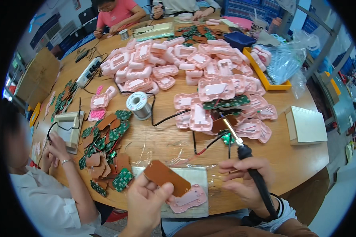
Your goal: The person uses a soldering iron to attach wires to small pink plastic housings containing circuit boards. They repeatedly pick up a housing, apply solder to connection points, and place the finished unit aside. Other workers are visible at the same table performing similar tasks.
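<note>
My left hand (pixel 148 203) pinches a brown circuit board (pixel 166 177) by its lower edge, plain face up. The board is held over a pink plastic shell (pixel 190 198) lying on a whitish pad (pixel 201 175) at the table's near edge. A soldering iron (pixel 260 189) with a black handle rests in my right hand (pixel 247 177), its metal tip pointing up and away toward the stacked shells. Some fingers of that hand are spread to the left of the handle. Beyond the tip is a small green piece (pixel 227 138) beside black and red wires.
Pink shells (pixel 201 112) pile up across the middle and back. A solder spool (pixel 139 106) stands left of centre, behind loose green and brown boards (pixel 108 138). A cream box (pixel 305 124) and a yellow tray (pixel 279 86) are on the right. Co-workers sit left (pixel 51 197) and at the back (pixel 120 17).
</note>
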Demonstrator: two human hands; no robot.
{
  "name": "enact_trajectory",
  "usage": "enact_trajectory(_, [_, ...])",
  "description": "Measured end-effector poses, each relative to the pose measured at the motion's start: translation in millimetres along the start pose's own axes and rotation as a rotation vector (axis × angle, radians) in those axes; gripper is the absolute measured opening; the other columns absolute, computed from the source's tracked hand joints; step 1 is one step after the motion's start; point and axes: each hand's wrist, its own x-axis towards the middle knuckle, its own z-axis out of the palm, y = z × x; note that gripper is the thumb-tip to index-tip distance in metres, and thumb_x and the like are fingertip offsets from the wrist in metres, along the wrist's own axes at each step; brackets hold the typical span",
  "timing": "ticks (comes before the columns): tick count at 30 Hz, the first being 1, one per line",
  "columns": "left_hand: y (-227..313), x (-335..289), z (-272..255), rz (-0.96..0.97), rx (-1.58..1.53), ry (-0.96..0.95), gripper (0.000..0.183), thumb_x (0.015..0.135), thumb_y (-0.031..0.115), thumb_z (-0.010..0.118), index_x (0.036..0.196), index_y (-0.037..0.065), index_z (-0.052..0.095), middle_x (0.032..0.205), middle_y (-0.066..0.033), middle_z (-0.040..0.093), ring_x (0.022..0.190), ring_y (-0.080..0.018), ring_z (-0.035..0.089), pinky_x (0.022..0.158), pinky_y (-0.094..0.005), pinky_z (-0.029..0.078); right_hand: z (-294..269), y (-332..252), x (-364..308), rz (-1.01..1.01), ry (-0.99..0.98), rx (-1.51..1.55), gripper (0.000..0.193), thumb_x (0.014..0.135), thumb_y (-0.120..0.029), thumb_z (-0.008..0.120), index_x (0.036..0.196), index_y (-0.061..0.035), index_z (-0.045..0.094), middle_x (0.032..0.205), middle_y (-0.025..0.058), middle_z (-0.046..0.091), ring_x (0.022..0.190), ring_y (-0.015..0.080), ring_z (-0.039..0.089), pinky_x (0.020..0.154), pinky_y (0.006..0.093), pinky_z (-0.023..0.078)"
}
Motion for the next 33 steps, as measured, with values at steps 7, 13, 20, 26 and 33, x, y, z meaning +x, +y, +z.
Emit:
enact_trajectory(7, [-22.2,-28.2,10.8,0.121,0.018,-0.058,0.022,0.085,0.000,0.065,0.105,-0.005,0.056,0.089,-0.0096,0.065,0.072,-0.0110,0.061,0.062,-0.0212,0.049,7.8,-11.5,3.1,0.136,0.095,0.231,0.042,0.078,0.010,0.069,0.105,-0.0043,0.040,0.091,0.0202,0.065,0.087,0.0230,0.068,0.072,0.0303,0.059])
enact_trajectory(13, [-26.2,-31.4,-1.1,0.176,0.245,-0.100,0.026,0.084,-0.004,0.065,0.108,-0.004,0.055,0.091,-0.0116,0.065,0.081,-0.0137,0.063,0.071,-0.0242,0.051,2.0,-13.0,6.1,0.146,0.138,0.400,0.033,0.078,0.008,0.070,0.100,-0.0010,0.047,0.089,0.0144,0.065,0.084,0.0192,0.068,0.070,0.0276,0.058])
enact_trajectory(20, [5.7,-23.4,4.7,0.559,0.813,-0.354,0.030,0.080,0.003,0.069,0.106,-0.002,0.055,0.091,-0.0069,0.066,0.084,-0.0194,0.061,0.076,-0.0314,0.049,1.5,-19.1,1.4,0.138,0.025,0.287,0.027,0.078,0.005,0.073,0.095,0.0003,0.052,0.082,0.0141,0.067,0.076,0.0177,0.069,0.065,0.0267,0.057])
enact_trajectory(26, [7.5,-17.1,26.6,0.283,0.756,-0.242,0.017,0.073,0.012,0.078,0.083,0.004,0.067,0.080,-0.0061,0.069,0.083,-0.0169,0.061,0.078,-0.0310,0.047,12.7,-24.9,-5.8,0.089,0.040,0.180,0.023,0.075,0.004,0.075,0.090,0.0003,0.058,0.080,0.0128,0.068,0.072,0.0166,0.069,0.064,0.0267,0.056])
enact_trajectory(33, [-1.1,-27.8,21.1,0.672,1.076,-0.268,0.015,0.082,0.001,0.064,0.096,-0.001,0.060,0.092,-0.0057,0.066,0.082,-0.0225,0.062,0.074,-0.0320,0.048,8.8,-20.1,-7.4,-0.047,-0.226,-0.022,0.032,0.075,0.009,0.072,0.096,-0.0016,0.051,0.082,0.0209,0.067,0.079,0.0237,0.070,0.069,0.0342,0.057])
